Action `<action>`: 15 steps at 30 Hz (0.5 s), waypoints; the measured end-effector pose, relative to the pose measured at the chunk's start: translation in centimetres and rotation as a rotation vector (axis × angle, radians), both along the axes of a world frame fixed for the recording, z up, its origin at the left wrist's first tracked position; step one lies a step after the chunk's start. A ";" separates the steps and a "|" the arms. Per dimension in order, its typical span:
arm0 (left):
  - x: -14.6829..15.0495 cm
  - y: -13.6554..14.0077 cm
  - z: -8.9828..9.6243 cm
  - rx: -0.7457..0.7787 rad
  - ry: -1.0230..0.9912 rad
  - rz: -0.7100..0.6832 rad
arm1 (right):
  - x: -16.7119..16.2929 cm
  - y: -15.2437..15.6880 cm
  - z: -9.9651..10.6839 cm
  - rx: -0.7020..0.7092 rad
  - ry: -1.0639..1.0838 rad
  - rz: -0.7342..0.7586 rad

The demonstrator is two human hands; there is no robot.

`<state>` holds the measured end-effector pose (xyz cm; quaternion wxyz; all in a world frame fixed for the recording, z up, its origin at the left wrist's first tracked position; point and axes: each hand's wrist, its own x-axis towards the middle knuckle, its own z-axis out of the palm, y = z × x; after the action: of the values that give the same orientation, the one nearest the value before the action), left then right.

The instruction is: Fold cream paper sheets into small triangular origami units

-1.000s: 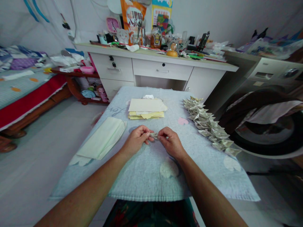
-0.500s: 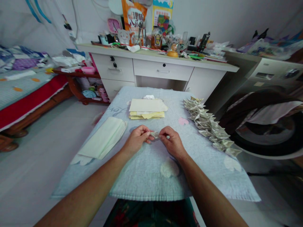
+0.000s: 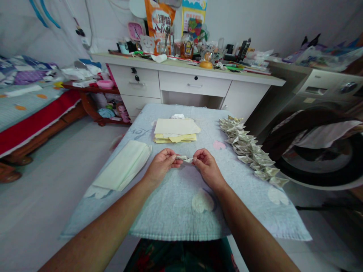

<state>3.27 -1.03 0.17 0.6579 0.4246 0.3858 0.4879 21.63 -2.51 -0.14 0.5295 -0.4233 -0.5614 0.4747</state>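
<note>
Between my two hands is a small piece of folded paper, whitish-grey, held above the cloth-covered table. My left hand pinches its left end between thumb and fingers. At the other end, my right hand grips the tip in the same way. My fingers cover both ends of the paper. Beyond my hands lies a stack of cream and yellow paper sheets. Left of my left hand rests a pile of pale green paper. Pointed folded paper pieces stand nested in rows along the right side.
A white desk loaded with jars, bags and small items stands behind the table. To the right is a washing machine with clothes hanging at its open door. A bed and a low wooden shelf are at the left.
The folded paper now shows longer between my hands. My right hand has shifted slightly right, and my left hand slightly left. The stacks and folded pieces stay in place.
</note>
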 end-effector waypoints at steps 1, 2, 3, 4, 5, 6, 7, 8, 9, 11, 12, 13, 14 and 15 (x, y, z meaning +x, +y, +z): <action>0.1 0.0 0.0 -0.001 0.008 -0.007 | 0.0 -0.1 0.0 0.015 -0.046 0.003; 0.1 -0.1 0.0 0.000 0.015 -0.012 | -0.1 -0.2 0.0 0.036 -0.106 0.002; 0.2 -0.1 0.0 0.002 0.020 -0.016 | -0.1 -0.3 -0.1 0.061 -0.176 0.001; 0.2 -0.1 -0.1 0.006 0.024 -0.021 | -0.1 -0.4 -0.2 0.084 -0.246 -0.002; 0.2 -0.1 -0.1 0.011 0.027 -0.029 | -0.1 -0.4 -0.2 0.103 -0.309 -0.006; 0.3 -0.1 -0.2 0.016 0.030 -0.039 | -0.1 -0.4 -0.3 0.118 -0.363 -0.010; 0.3 -0.2 -0.2 0.020 0.035 -0.051 | -0.2 -0.4 -0.3 0.125 -0.404 -0.010; 0.3 -0.2 -0.3 0.025 0.040 -0.063 | -0.2 -0.4 -0.3 0.128 -0.432 -0.008; 0.3 -0.2 -0.3 0.030 0.045 -0.073 | -0.2 -0.4 -0.3 0.129 -0.448 -0.005; 0.4 -0.3 -0.2 0.041 0.047 -0.085 | -0.2 -0.3 -0.2 0.132 -0.440 -0.003; 0.4 -0.3 -0.2 0.047 0.044 -0.087 | -0.2 -0.3 -0.1 0.130 -0.419 -0.001; 0.4 -0.3 -0.1 0.051 0.042 -0.086 | -0.2 -0.3 0.0 0.124 -0.390 0.003; 0.4 -0.4 0.0 0.055 0.041 -0.084 | -0.1 -0.2 0.0 0.111 -0.359 0.008; 0.4 -0.4 0.0 0.057 0.042 -0.083 | -0.1 -0.2 0.1 0.094 -0.329 0.014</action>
<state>3.70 -1.45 0.18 0.6567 0.4692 0.3676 0.4620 21.55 -2.76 -0.04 0.4465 -0.4662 -0.6648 0.3759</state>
